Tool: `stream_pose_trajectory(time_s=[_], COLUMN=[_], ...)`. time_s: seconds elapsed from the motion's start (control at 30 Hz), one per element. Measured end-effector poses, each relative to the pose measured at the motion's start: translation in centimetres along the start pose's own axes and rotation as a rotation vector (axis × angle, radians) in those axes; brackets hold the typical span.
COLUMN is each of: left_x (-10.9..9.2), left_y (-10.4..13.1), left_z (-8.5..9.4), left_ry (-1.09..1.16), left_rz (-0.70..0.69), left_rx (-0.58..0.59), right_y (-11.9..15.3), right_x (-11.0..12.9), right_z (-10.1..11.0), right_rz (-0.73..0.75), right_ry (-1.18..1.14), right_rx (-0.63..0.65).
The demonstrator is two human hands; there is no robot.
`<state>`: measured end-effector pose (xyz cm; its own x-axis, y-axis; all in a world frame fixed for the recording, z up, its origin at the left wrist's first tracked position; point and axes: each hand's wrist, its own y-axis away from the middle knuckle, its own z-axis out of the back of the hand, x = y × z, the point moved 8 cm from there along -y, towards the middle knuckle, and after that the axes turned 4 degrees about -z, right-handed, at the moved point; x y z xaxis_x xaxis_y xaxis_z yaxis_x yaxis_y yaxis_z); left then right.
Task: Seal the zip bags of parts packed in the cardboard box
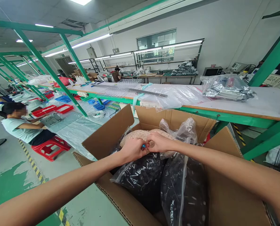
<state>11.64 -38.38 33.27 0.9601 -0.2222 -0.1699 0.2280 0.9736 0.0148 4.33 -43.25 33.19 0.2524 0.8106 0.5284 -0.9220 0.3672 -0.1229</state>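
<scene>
My left hand [134, 149] is closed, with a small blue thing [144, 146] showing at its fingertips; I cannot tell its kind. My right hand [159, 142] is pinched right beside it, and what its fingers grip is too small to make out. Both hands are over an open cardboard box [109, 138], its flaps spread outward. Under them lies a clear plastic bag of beige pieces [131, 135]. Nearer to me in the box are a clear bag of black parts [140, 179] and another bag of black parts [185, 191].
Behind the box runs a long workbench [269, 103] with a silver plastic bag [228, 88] and a long metal strip [149, 92]. At left, a person [19, 125] sits on a red stool [50, 147]. A green post [269, 69] rises at right.
</scene>
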Motion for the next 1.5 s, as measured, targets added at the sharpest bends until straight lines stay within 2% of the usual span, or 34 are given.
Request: stream_pose_trajectory(time_s=[0.23, 0.53, 0.83, 1.17, 1.5], left_x=[-0.8, -0.8, -1.3, 0.0, 0.4], left_y=[0.2, 0.8, 0.9, 0.6, 0.6], left_z=[0.1, 0.3, -0.2, -0.9, -0.7], left_ry=[-0.032, -0.081, -0.167, -0.04, 0.084], left_rz=[-0.149, -0.119, -0.169, -0.079, -0.004], left_rx=[-0.01, 0.033, 0.072, 0.056, 0.048], right_y=[0.0, 0.9, 0.7, 0.6, 0.5], right_x=[0.8, 0.4, 0.3, 0.2, 0.1], right_z=[0.3, 0.9, -0.3, -0.2, 0.2], right_rz=[0.029, 0.068, 0.115, 0.124, 0.134], right_ry=[0.065, 0.24, 0.263, 0.226, 0.136], right_rx=[0.034, 0.096, 0.091, 0.06, 0.012])
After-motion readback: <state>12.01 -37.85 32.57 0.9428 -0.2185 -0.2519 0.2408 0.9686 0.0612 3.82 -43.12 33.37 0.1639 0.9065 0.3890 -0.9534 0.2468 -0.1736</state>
